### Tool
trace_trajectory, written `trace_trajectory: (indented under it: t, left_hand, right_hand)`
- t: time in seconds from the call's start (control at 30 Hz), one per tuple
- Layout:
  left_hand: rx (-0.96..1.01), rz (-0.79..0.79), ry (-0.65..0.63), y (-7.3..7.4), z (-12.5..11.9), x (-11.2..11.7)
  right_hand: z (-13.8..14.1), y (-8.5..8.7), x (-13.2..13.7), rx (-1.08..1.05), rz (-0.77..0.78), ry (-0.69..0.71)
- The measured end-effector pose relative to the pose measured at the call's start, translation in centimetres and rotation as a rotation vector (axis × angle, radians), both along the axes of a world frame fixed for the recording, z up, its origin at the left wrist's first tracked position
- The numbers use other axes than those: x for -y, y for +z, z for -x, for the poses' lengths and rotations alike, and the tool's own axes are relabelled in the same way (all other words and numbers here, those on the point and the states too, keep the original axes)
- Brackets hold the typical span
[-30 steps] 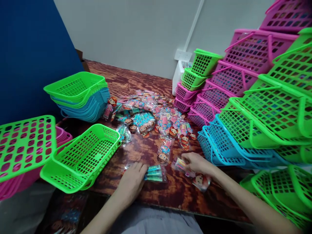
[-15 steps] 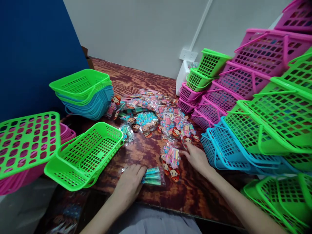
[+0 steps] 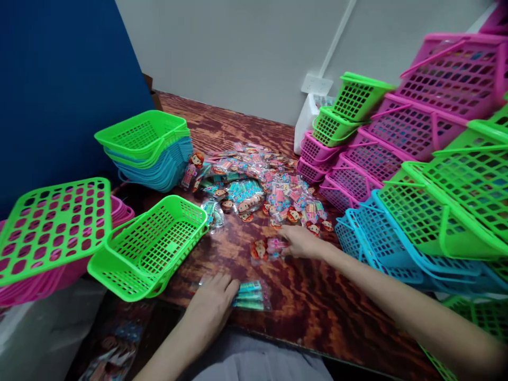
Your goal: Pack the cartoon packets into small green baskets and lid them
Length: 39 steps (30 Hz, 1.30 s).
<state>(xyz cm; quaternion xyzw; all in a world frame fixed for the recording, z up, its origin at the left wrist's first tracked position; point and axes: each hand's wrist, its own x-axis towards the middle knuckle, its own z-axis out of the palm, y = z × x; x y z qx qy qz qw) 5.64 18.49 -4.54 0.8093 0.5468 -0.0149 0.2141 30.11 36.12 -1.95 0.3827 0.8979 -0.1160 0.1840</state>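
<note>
My left hand (image 3: 216, 296) rests at the table's near edge with its fingers curled over a clear plastic packet of blue-green strips (image 3: 252, 295). The packet's left end is hidden under the hand. Farther forward and to the right, my right hand (image 3: 304, 242) closes on the right end of a clear packet with a pink piece and a red-haired cartoon figure (image 3: 262, 248). That packet lies on or just over the table; its exact height is hard to tell. Behind it spreads a heap of similar packets (image 3: 244, 193) in pink and blue-green.
A green basket (image 3: 159, 246) lies on the left, beside an upturned green basket over pink ones (image 3: 59, 227). Behind stand nested green and blue baskets (image 3: 153, 166). Tall stacks of pink, green and blue baskets (image 3: 428, 196) line the right side.
My right hand has moved left and gripped the pink packet. That packet has turned, its figure's head now pointing left. The left hand stays on the blue-green packet.
</note>
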Motion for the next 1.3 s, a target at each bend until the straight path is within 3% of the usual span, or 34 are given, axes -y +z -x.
trace_trajectory:
  t: [0.13, 0.27, 0.5, 0.63, 0.87, 0.93, 1.0, 1.1, 1.13, 1.23, 1.3]
  left_hand:
    - [0.042, -0.204, 0.013, -1.0, -0.4, 0.2]
    - [0.144, -0.441, -0.047, -2.0, -0.8, -0.8]
    - [0.113, -0.316, -0.136, -1.4, -1.0, -1.9]
    - [0.069, -0.299, -0.145, -1.3, -1.4, -1.2]
    - [0.03, -0.507, -0.205, -1.0, -3.0, -1.0]
    - [-0.027, -0.466, -0.215, -0.6, -3.6, -1.6]
    - [-0.074, -0.384, -0.211, -0.5, -4.0, -2.1]
    - [-0.088, -0.263, -0.232, -0.7, -4.1, -2.6]
    - [-0.078, -0.225, -0.238, -0.8, -4.1, -2.8]
    - [-0.054, -0.117, -0.202, -0.8, -4.0, -3.0]
    - [-0.057, -0.071, -0.162, -0.5, -4.1, -3.0]
  right_hand:
    - [1.4, -0.8, 3.5, -0.204, -0.113, -0.107]
    - [1.8, -1.4, 6.6, -0.305, 0.019, -0.13]
    - [-1.5, -1.7, 8.5, -0.34, 0.181, -0.329]
    - [-0.9, -2.3, 10.3, -0.486, 0.187, -0.279]
    - [1.3, -2.7, 12.2, -0.474, 0.075, -0.145]
    - [1.4, -2.2, 11.7, -0.476, 0.117, -0.139]
    - [1.0, -1.3, 10.1, -0.501, 0.302, -0.085]
    - [-0.5, -0.1, 5.6, -0.575, 0.589, -0.063]
    - [-1.2, 0.2, 3.6, -0.601, 0.539, -0.153]
    - [-2.9, 0.3, -2.6, -0.587, 0.061, -0.569]
    - [-3.5, 0.1, -6.0, -0.573, -0.116, -0.729]
